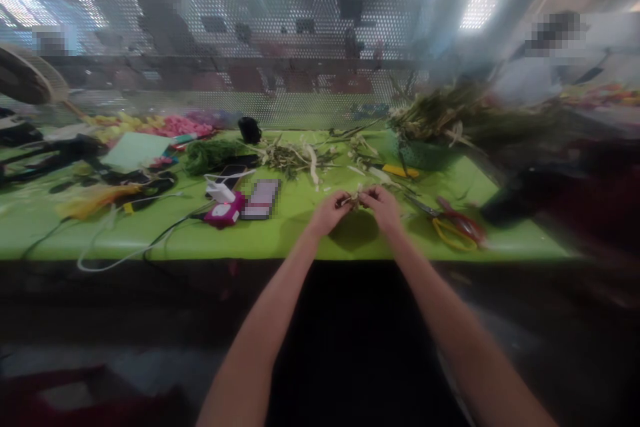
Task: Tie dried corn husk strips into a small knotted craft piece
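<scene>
My left hand point(332, 211) and my right hand point(384, 208) meet just above the front part of the green tabletop point(295, 240). Both have their fingers pinched on a small, pale plant sprig point(356, 199); its exact kind is too blurred to make out. To the right of my right hand lie scissors with yellow handles point(454, 235) and another tool with red handles point(467, 223), partly overlapping. Beyond my hands is a loose pile of pale dried stems and flowers point(295, 155). A yellow-handled tool point(400, 171) rests near that pile.
Left of my hands are a phone point(261, 199), a magenta power socket point(225, 210) with a white charger point(220, 192), and trailing cables point(120, 259). A green basket point(425, 152) full of dried stems stands at the back right. A person's dark sleeve point(530, 193) is at right.
</scene>
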